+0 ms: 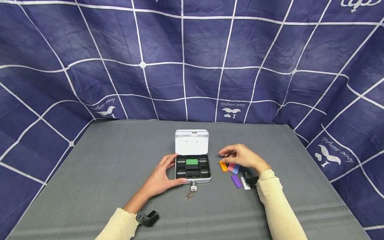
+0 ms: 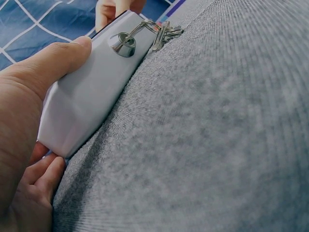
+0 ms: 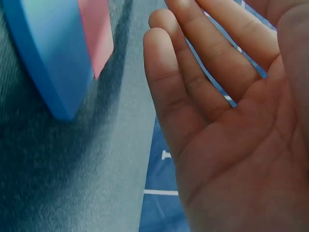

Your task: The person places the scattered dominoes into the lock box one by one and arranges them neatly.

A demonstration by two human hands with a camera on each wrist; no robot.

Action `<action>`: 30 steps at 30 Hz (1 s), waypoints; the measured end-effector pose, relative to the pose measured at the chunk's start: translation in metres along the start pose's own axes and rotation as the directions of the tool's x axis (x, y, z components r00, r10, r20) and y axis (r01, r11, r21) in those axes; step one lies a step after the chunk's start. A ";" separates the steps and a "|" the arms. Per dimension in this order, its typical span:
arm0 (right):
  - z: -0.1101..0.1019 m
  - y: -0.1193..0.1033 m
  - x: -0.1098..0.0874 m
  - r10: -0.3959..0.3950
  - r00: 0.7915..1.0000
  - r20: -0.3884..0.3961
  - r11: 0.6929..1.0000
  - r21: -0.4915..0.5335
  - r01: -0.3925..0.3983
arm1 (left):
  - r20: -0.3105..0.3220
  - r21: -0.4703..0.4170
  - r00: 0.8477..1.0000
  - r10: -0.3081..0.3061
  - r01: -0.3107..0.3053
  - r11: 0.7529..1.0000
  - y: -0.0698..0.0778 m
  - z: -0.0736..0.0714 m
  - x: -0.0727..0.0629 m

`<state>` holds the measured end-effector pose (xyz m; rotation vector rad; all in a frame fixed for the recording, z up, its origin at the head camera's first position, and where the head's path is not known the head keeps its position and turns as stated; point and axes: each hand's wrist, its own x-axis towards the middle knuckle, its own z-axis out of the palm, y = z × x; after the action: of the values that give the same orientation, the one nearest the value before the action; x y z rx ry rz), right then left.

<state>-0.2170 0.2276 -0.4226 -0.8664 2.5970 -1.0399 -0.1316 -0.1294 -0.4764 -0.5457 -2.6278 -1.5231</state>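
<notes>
A small white cash box (image 1: 199, 180) stands on the grey surface with its lid (image 1: 192, 145) raised. Inside its black compartment tray lies a green block (image 1: 192, 161). My left hand (image 1: 160, 178) grips the box's left side, thumb at the front and fingers round the side. Keys (image 2: 166, 35) hang from the front lock. To the right of the box, my right hand (image 1: 244, 156) hovers over flat blocks, fingers loosely bent and palm bare. Its thumb is close to the orange block (image 1: 223, 166); whether they touch is unclear. A pink block (image 1: 231, 167) and blue block (image 3: 53, 53) lie side by side beneath.
Nearer the front lie a purple block (image 1: 236, 181) and a white block (image 1: 245, 183), close to the right wrist's black band (image 1: 251, 180). A blue cloth with white lines (image 1: 204, 83) rises behind the grey tabletop (image 1: 132, 143) and along both sides.
</notes>
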 end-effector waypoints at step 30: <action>-0.011 0.014 -0.010 0.086 0.983 0.162 0.993 0.066 -0.097 | 0.001 -0.003 1.000 0.001 -0.001 1.000 -0.001 -0.002 0.001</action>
<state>-0.2199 0.2475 -0.4243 -0.7715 2.4259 -0.9918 -0.1334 -0.1307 -0.4758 -0.5483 -2.6262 -1.5269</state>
